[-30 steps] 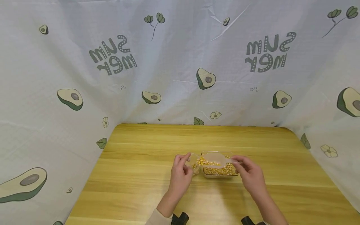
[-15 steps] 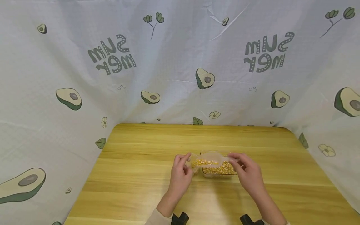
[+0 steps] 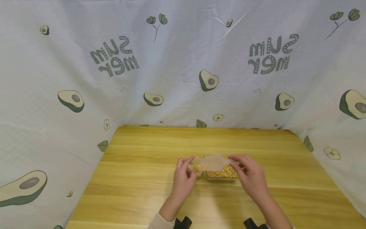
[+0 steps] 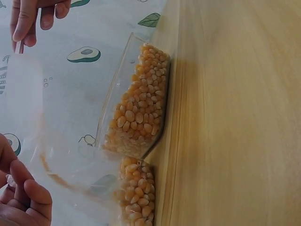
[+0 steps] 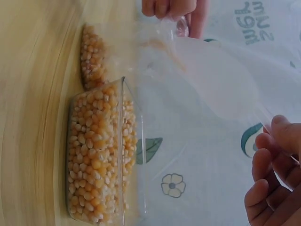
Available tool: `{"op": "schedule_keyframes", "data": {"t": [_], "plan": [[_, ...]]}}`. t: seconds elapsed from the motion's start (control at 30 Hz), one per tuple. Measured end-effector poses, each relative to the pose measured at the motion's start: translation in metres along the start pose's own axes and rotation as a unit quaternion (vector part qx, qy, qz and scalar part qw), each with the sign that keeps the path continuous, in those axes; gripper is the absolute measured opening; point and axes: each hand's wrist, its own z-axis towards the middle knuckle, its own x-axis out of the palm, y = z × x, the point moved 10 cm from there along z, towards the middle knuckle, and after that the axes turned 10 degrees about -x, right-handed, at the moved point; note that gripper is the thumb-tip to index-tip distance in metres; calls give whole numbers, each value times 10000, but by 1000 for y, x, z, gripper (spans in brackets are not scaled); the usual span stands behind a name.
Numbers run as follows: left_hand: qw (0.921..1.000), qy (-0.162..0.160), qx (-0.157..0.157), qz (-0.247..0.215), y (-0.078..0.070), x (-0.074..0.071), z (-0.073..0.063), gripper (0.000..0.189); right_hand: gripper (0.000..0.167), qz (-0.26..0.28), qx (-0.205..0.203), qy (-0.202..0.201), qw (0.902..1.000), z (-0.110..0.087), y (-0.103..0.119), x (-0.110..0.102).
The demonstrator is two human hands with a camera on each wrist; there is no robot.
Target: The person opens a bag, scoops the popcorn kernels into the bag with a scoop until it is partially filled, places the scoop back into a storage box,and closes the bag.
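My left hand (image 3: 184, 178) pinches the top edge of a clear plastic bag (image 4: 77, 176), holding it up. Corn kernels (image 4: 137, 193) fill the bag's bottom, which rests on the table. My right hand (image 3: 252, 173) grips the handle of a translucent white scoop (image 3: 215, 161). The scoop tilts left, its front end at the bag's mouth, and a few kernels still lie toward that end. In both wrist views a blurred yellow streak of kernels runs from the scoop down into the bag. Beside the bag stands a clear rectangular container (image 3: 221, 179) holding many corn kernels (image 5: 94, 155).
The wood-grain table (image 3: 137, 178) extends around the bag and container. A pale curtain (image 3: 177, 63) printed with avocados and lettering hangs behind it and along both sides. Dark wrist mounts (image 3: 183, 222) show at the bottom edge.
The scoop and right hand have shifted slightly left toward the bag. Kernels on the scoop have slid into the bag, leaving only a few. The left hand has stayed in place.
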Motion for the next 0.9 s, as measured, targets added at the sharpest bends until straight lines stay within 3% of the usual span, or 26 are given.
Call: {"op": "schedule_keyframes", "data": {"t": [0.47,0.7,0.9], "plan": [[9999,12,93,-73,-2,0,-1,51,28,41,-24,69,10000,0,1,1],[9987,-337,277,280,-5,-4,0,39,27,121,7,-15,9999,-5,1,-1],[9973,-382,385,496,-8,-4,6,36,25,164,544,-290,9980,-16,-13,-9]]}}
